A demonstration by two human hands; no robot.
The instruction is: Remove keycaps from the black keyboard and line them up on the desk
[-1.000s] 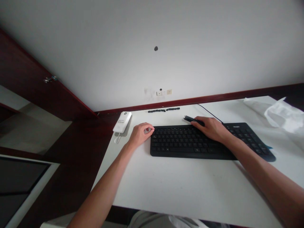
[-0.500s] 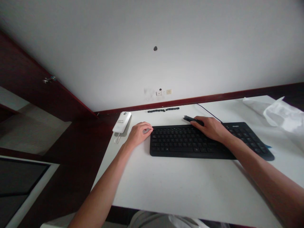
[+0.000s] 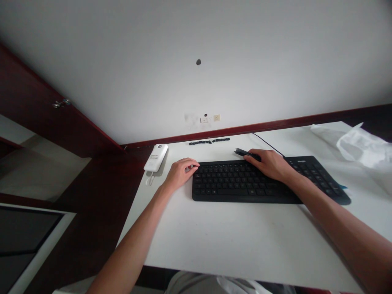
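the left hand (image 3: 179,173) rests curled at the left end of the black keyboard (image 3: 245,183), fingertips together and touching its top corner, holding nothing visible. the right hand (image 3: 271,165) lies across the keyboard's upper edge, fingers closed on a small black tool (image 3: 243,152) that pokes out to its left. a white device (image 3: 156,157) lies beyond the left hand.

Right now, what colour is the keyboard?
Black; the keyboard shows best in the head view.
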